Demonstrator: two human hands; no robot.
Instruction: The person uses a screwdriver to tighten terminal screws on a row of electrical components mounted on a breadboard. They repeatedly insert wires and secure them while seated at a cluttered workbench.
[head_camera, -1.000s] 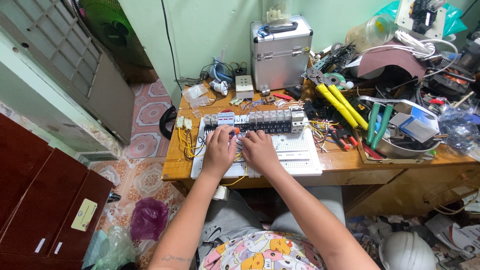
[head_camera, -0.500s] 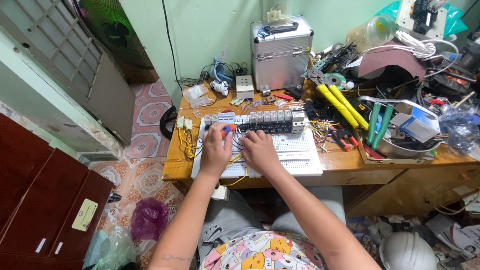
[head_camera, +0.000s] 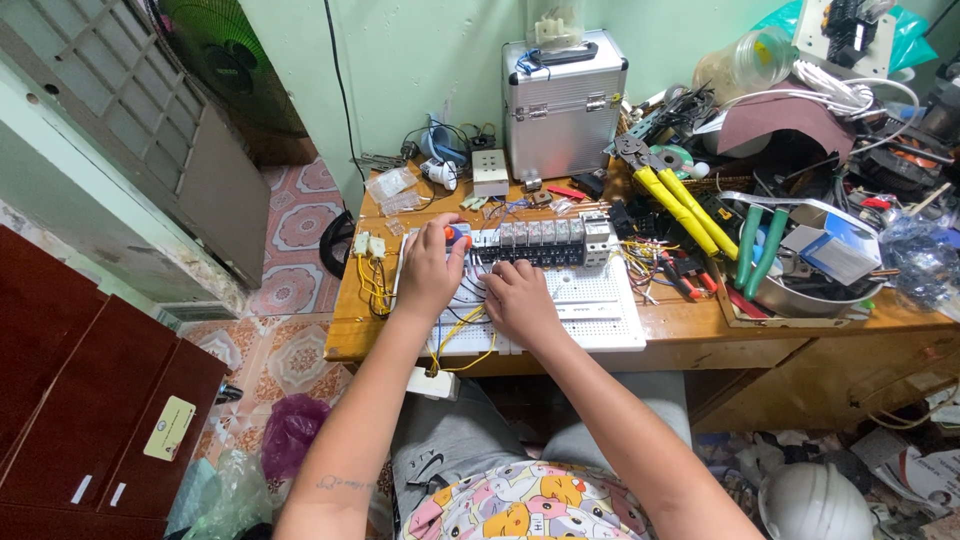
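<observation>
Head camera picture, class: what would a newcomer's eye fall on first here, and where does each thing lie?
First, the two hands at the middle of the wooden desk: the left hand grips a screwdriver with an orange handle, and the right hand rests on a white perforated board below a row of grey breakers. Behind stands a silver metal case; to the right lie yellow-handled cutters amid clutter.

Hands (head_camera: 470, 285) on white wiring board (head_camera: 600, 310)

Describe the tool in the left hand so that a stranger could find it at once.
Start at the silver metal case against the green wall, then drop to the white perforated board. At its left end, the left hand grips a screwdriver, the only orange-and-blue handle there.
</observation>
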